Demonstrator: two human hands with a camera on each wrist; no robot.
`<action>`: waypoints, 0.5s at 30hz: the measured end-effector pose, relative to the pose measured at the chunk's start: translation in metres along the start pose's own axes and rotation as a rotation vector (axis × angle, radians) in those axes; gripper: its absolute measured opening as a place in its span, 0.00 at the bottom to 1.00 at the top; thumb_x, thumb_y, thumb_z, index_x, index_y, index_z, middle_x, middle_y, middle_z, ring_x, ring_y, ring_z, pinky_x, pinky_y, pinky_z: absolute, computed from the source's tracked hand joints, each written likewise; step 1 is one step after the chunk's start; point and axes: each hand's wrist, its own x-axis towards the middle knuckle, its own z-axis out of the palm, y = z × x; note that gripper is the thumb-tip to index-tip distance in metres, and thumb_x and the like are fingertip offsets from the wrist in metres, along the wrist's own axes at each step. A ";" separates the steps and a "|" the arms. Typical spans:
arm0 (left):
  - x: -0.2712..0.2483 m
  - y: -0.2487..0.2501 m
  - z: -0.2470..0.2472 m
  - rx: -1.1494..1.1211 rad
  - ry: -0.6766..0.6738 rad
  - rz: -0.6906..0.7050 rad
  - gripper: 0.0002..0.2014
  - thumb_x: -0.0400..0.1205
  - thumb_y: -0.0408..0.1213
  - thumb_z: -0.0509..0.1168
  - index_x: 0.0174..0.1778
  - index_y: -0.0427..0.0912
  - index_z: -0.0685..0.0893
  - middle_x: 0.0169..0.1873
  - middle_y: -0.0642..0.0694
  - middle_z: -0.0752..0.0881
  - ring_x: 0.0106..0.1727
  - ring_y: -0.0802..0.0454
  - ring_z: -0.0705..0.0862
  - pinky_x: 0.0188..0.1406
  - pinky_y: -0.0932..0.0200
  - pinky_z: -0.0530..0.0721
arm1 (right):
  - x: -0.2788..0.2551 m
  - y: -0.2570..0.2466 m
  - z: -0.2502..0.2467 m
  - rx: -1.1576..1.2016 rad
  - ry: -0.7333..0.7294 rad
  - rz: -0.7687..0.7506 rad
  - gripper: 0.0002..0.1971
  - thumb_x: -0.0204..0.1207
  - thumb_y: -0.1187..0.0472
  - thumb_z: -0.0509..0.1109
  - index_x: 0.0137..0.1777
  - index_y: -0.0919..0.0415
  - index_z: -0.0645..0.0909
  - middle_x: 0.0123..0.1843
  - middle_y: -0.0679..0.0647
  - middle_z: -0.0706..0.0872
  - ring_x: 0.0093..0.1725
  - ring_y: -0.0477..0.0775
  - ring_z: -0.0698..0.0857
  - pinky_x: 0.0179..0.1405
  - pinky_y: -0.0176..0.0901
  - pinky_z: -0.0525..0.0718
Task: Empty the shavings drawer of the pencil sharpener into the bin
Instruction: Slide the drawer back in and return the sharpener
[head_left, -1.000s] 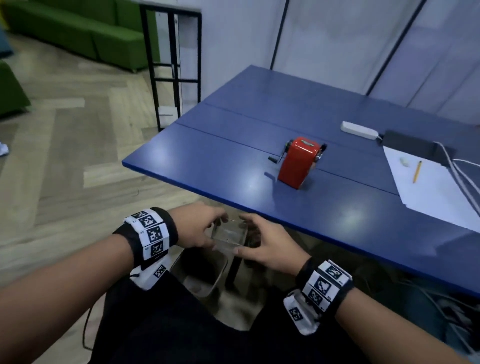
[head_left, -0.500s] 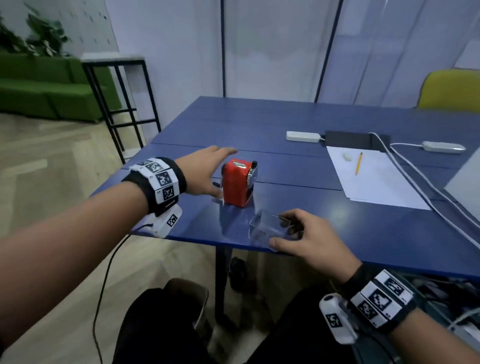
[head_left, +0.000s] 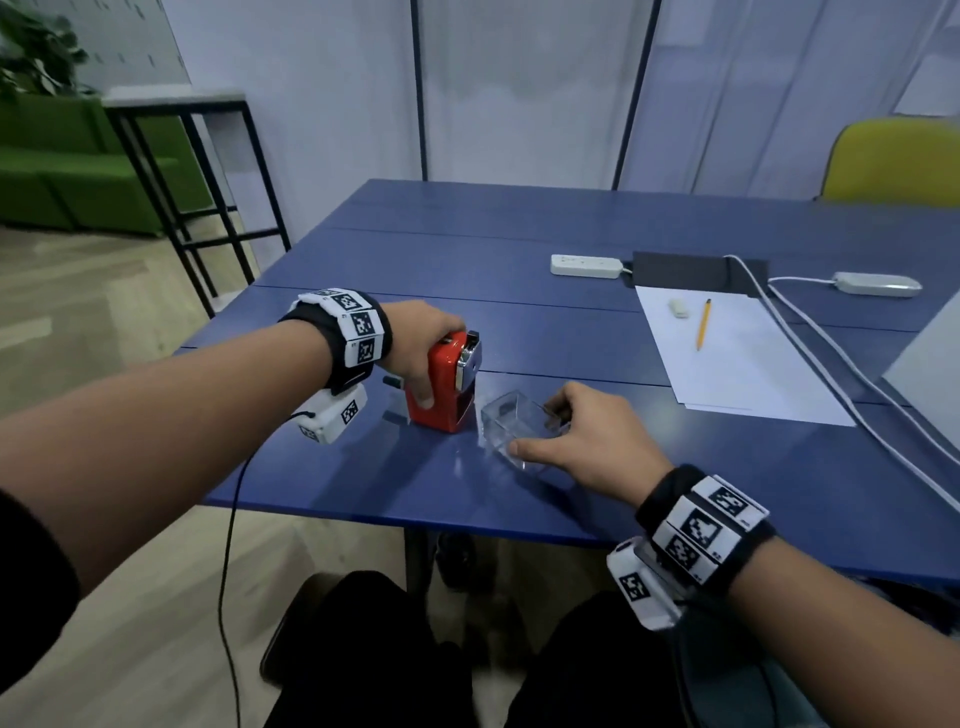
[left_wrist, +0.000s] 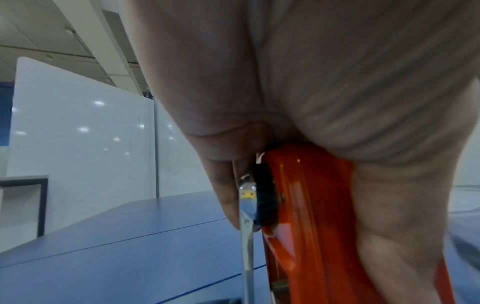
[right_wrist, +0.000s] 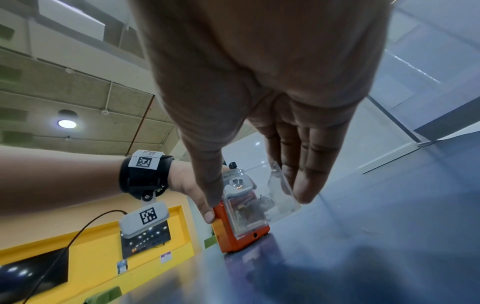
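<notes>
The red pencil sharpener (head_left: 447, 400) stands on the blue table (head_left: 363, 467) near its front edge. My left hand (head_left: 431, 364) grips it from above, thumb on the near side; the left wrist view shows the sharpener (left_wrist: 311, 226) between thumb and fingers. My right hand (head_left: 535, 428) pinches the clear plastic drawer (head_left: 501, 421), held low over the table just right of the sharpener's front. Seen from the right wrist, the drawer (right_wrist: 259, 203) is in front of the sharpener (right_wrist: 233, 236); whether they touch I cannot tell. The bin (head_left: 284, 631) is on the floor, mostly hidden by my knees.
White paper (head_left: 737, 364) with a yellow pencil (head_left: 703, 325) and an eraser (head_left: 678, 308) lies at the right. Behind it are a white power strip (head_left: 586, 265), a dark flat device (head_left: 696, 273) and white cables (head_left: 831, 358). A yellow chair (head_left: 893, 166) stands far right.
Both hands held the drawer low over the bin; the right hand has since carried it up onto the table beside the sharpener. The left hand let go of the drawer and gripped the sharpener.
</notes>
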 end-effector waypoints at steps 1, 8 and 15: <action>0.002 -0.001 0.000 -0.004 -0.005 0.000 0.36 0.58 0.46 0.88 0.60 0.49 0.80 0.32 0.60 0.82 0.31 0.64 0.80 0.39 0.57 0.80 | 0.007 -0.003 0.001 -0.008 -0.009 -0.003 0.33 0.59 0.30 0.85 0.53 0.52 0.82 0.50 0.46 0.89 0.52 0.52 0.87 0.52 0.52 0.87; 0.009 -0.010 0.002 -0.031 -0.011 0.057 0.36 0.57 0.50 0.88 0.57 0.51 0.78 0.36 0.59 0.84 0.34 0.64 0.81 0.39 0.56 0.82 | 0.037 -0.018 0.011 -0.013 -0.033 -0.001 0.31 0.59 0.34 0.86 0.52 0.53 0.80 0.50 0.49 0.89 0.52 0.55 0.87 0.51 0.55 0.88; 0.011 -0.012 0.001 -0.024 -0.026 0.080 0.37 0.53 0.58 0.86 0.54 0.57 0.76 0.42 0.56 0.87 0.40 0.55 0.87 0.43 0.50 0.88 | 0.039 -0.027 0.022 -0.019 -0.047 -0.032 0.34 0.57 0.29 0.83 0.53 0.52 0.81 0.49 0.46 0.89 0.50 0.52 0.87 0.50 0.54 0.89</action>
